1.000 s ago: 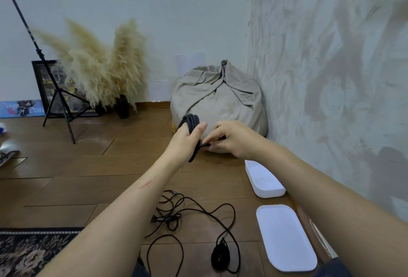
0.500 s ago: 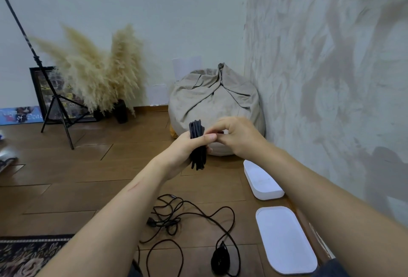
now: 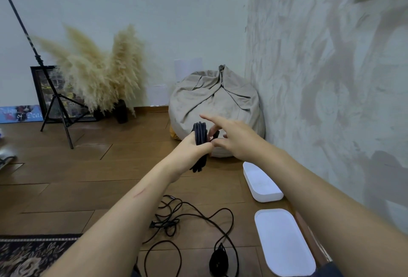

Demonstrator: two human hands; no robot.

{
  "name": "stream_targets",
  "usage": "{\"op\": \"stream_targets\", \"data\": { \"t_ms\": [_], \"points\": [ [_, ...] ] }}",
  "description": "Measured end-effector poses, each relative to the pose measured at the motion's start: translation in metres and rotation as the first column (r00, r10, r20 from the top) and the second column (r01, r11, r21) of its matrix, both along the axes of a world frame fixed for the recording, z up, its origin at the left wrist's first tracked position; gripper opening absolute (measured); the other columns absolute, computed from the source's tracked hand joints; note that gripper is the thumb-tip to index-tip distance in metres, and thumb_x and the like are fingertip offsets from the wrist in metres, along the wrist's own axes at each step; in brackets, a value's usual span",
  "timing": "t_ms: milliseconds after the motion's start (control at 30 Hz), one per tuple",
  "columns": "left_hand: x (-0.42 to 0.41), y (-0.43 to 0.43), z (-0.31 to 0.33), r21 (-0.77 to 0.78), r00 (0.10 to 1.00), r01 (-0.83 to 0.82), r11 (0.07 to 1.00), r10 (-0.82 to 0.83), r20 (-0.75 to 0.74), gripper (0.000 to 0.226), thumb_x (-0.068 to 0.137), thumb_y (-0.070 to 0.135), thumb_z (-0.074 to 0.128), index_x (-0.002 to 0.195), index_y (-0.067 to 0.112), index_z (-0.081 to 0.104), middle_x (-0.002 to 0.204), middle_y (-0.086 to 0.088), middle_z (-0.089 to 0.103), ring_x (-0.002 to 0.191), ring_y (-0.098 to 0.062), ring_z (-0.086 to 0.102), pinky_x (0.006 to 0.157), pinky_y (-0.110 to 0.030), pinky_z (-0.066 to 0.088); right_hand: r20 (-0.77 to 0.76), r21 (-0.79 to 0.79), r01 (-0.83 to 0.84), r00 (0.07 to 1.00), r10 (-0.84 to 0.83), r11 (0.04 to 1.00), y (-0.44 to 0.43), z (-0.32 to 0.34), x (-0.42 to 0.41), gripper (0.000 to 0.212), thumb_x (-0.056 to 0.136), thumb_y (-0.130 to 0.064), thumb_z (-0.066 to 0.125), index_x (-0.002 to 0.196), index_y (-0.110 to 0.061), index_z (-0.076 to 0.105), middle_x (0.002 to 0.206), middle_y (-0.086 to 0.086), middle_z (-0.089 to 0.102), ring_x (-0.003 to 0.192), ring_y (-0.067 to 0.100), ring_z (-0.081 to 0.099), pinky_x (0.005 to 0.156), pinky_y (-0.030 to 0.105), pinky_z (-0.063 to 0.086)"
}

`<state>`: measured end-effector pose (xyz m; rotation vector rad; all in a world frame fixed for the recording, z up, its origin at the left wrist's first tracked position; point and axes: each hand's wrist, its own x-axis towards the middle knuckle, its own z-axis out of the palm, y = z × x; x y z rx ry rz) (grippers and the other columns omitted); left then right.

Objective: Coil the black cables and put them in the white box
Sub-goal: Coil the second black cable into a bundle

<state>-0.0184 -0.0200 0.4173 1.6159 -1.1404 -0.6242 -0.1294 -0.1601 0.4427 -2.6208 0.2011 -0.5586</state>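
I hold one coiled black cable bundle upright in my left hand, fingers clamped around its middle, raised above the wooden floor in front of one grey beanbag. My right hand is just beside the bundle with the fingers spread apart, the forefinger stretched out over the coil's top; I cannot tell whether its lower fingertips pinch a strand. Down on the floor lies one loose black cable in an untidy tangle, with one small black wound bundle near its end. By the wall to my right sit two white pieces: one open white box, and nearer me one flat white lid, the two apart. Further off stand one tripod and one bunch of pampas grass.
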Motion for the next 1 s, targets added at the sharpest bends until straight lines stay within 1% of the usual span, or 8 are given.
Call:
{"op": "stream_targets", "data": {
  "t_ms": [100, 233, 433, 667, 767, 833, 900, 1000],
  "points": [
    [-0.001, -0.002, -0.001, 0.016, 0.999, -0.008, 1.0, 0.008, 0.037, 0.017, 0.092, 0.025, 0.065, 0.105, 0.019, 0.055, 0.095, 0.004, 0.056, 0.089, -0.01, 0.054, 0.086, -0.031, 0.046, -0.068, -0.012, -0.035, 0.997, 0.034, 0.999, -0.001, 0.0, 0.0, 0.076, 0.094, -0.015, 0.063, 0.154, -0.045, 0.028, 0.111, -0.013, 0.06, 0.102, 0.015, 0.058, 0.095, 0.039, 0.048],
    [-0.007, 0.0, 0.001, 0.073, 0.995, 0.027, 0.997, -0.034, 0.096, 0.028, 0.089, 0.014, 0.063, 0.115, 0.007, 0.055, 0.095, -0.004, 0.052, 0.085, -0.015, 0.049, 0.079, -0.034, 0.042, -0.181, -0.05, -0.098, 0.98, 0.088, 0.994, -0.004, 0.002, -0.002, 0.073, 0.095, -0.014, 0.064, 0.154, -0.042, 0.03, 0.122, -0.002, 0.058, 0.115, 0.017, 0.053, 0.104, 0.037, 0.042],
    [-0.011, -0.001, 0.002, 0.088, 0.997, 0.016, 0.996, -0.023, 0.075, 0.022, 0.092, 0.01, 0.063, 0.113, 0.007, 0.057, 0.085, -0.009, 0.047, 0.073, -0.02, 0.043, 0.059, -0.029, 0.035, -0.185, -0.037, -0.082, 0.98, 0.074, 0.996, -0.007, 0.008, -0.006, 0.059, 0.088, -0.014, 0.069, 0.14, -0.034, 0.048, 0.101, -0.009, 0.059, 0.092, 0.011, 0.052, 0.079, 0.025, 0.038],
    [-0.007, 0.001, 0.006, 0.111, 0.994, -0.006, 0.994, -0.006, 0.108, 0.015, 0.092, 0.017, 0.069, 0.097, 0.01, 0.057, 0.074, -0.008, 0.046, 0.061, -0.019, 0.046, 0.051, -0.027, 0.037, -0.133, -0.048, -0.055, 0.99, 0.048, 0.997, -0.009, 0.006, -0.005, 0.057, 0.084, -0.019, 0.071, 0.134, -0.036, 0.051, 0.104, -0.005, 0.065, 0.091, 0.013, 0.057, 0.075, 0.024, 0.043],
    [-0.005, 0.0, 0.004, 0.14, 0.993, 0.005, 0.99, -0.022, 0.114, 0.023, 0.091, 0.02, 0.068, 0.105, 0.004, 0.058, 0.079, -0.018, 0.051, 0.065, -0.021, 0.046, 0.056, -0.033, 0.038, -0.136, -0.057, -0.056, 0.99, 0.048, 0.997, -0.008, 0.003, -0.005, 0.057, 0.082, -0.02, 0.073, 0.133, -0.037, 0.052, 0.104, -0.004, 0.067, 0.089, 0.013, 0.058, 0.082, 0.032, 0.047],
    [-0.004, -0.001, 0.003, 0.138, 0.991, 0.013, 0.99, -0.031, 0.13, 0.031, 0.089, 0.025, 0.068, 0.113, 0.008, 0.06, 0.095, -0.027, 0.064, 0.072, -0.022, 0.051, 0.064, -0.037, 0.041, -0.128, -0.045, -0.055, 0.991, 0.049, 0.997, -0.007, 0.003, -0.005, 0.057, 0.081, -0.019, 0.073, 0.131, -0.037, 0.054, 0.102, -0.004, 0.067, 0.09, 0.014, 0.059, 0.084, 0.034, 0.049],
    [-0.003, -0.002, 0.003, 0.13, 0.988, 0.004, 0.991, -0.024, 0.155, 0.034, 0.085, 0.031, 0.068, 0.116, 0.019, 0.061, 0.108, -0.021, 0.069, 0.077, -0.022, 0.056, 0.069, -0.038, 0.044, -0.117, -0.041, -0.063, 0.991, 0.058, 0.997, -0.007, 0.004, -0.006, 0.054, 0.081, -0.018, 0.071, 0.129, -0.036, 0.055, 0.099, -0.003, 0.067, 0.092, 0.016, 0.06, 0.085, 0.036, 0.049],
    [-0.001, -0.002, 0.004, 0.132, 0.986, -0.007, 0.991, -0.014, 0.164, 0.042, 0.08, 0.039, 0.068, 0.118, 0.025, 0.059, 0.111, -0.015, 0.071, 0.081, -0.019, 0.059, 0.072, -0.037, 0.047, -0.112, -0.043, -0.061, 0.992, 0.056, 0.997, -0.009, 0.004, -0.005, 0.052, 0.083, -0.02, 0.072, 0.129, -0.037, 0.056, 0.099, -0.004, 0.066, 0.092, 0.015, 0.061, 0.085, 0.037, 0.05]
  ]
}}
